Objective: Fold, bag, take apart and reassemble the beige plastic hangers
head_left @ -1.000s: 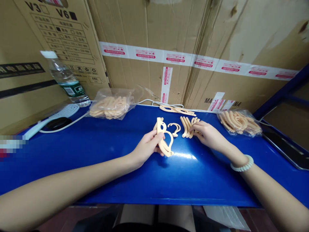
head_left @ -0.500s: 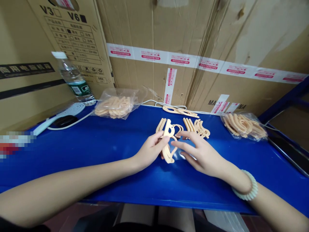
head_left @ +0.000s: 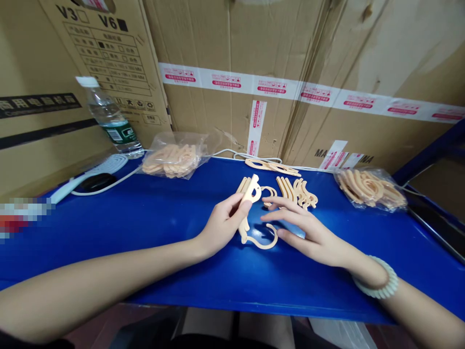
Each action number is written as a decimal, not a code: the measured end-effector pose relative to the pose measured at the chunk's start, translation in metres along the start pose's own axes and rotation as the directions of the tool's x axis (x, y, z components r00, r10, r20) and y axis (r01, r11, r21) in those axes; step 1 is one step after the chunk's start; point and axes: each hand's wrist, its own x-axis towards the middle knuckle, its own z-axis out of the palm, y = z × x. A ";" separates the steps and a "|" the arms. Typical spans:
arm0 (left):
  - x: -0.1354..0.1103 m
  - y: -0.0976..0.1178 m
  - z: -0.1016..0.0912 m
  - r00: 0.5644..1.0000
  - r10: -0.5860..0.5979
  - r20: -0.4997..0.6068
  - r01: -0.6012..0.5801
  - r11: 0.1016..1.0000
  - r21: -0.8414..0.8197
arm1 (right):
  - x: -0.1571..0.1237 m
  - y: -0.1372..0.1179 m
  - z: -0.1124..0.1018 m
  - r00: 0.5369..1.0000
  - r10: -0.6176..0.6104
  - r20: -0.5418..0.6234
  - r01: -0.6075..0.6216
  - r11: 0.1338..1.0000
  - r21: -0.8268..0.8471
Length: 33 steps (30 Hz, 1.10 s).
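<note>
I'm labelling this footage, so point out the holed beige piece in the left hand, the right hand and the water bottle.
Holed beige piece (head_left: 249,193): head view, on its strip beside the hole.
Right hand (head_left: 314,237): head view, on the back of the hand.
Water bottle (head_left: 119,132): head view, on its green label.

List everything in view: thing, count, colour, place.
Table: one, blue, across the middle
Hooked piece: one, cream, centre
Loose pieces: several, cream, centre
Parts bags: two, clear, rear left and right
Bottle: one, clear, green label, rear left
Paddle-shaped object: one, pale blue, left
Rounded object: one, black, left
Cable: count unclear, white, left and rear
Flat device: one, black, right edge
Cardboard panels: several, brown, rear
Tape: several strips, white-and-red, on cardboard
Frame: one, blue, far right
Plastic sheet: one, clear, below table
Bracelet: one, pale green, right wrist
Left hand: one, bare, gripping hooked piece
Right hand: one, bare, open, centre right
</note>
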 end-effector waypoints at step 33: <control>-0.003 -0.015 -0.006 0.847 0.293 0.444 -0.531 0.496 0.687 | 0.003 0.016 0.025 0.868 0.390 0.308 -0.491 0.583 0.647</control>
